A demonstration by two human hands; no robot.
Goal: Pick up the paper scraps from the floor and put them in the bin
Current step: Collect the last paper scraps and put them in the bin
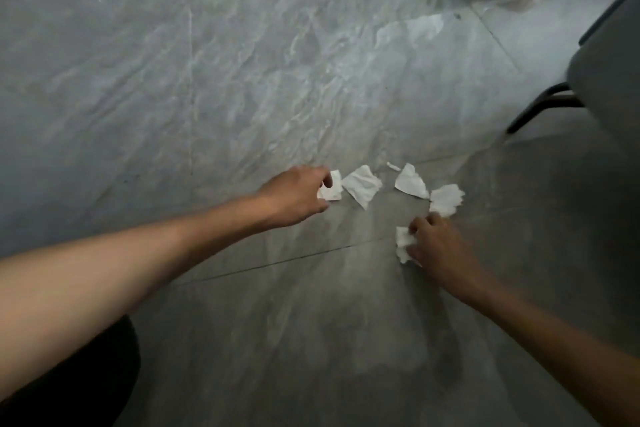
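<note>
Scraps: six or so white torn paper scraps (362,185) lie in a loose arc on the grey marbled floor (207,80), centre-right of frame.
Left hand (294,196): fingers pinched on the leftmost scrap (331,188).
Right hand (438,246): closed on a crumpled scrap (402,243).
Handling: probably feather-light, soft, tearable; lying flat, so lift by a raised torn edge.
Bin: not in view.

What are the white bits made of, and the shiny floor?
The white scraps look like thin tissue or soft paper: matte, wrinkled, with ragged torn edges. The floor looks like polished stone or marble-look tile: grey with pale veins, glossy enough to mirror light, with thin joint lines between slabs. Real marble or printed tile, I cannot tell.
</note>
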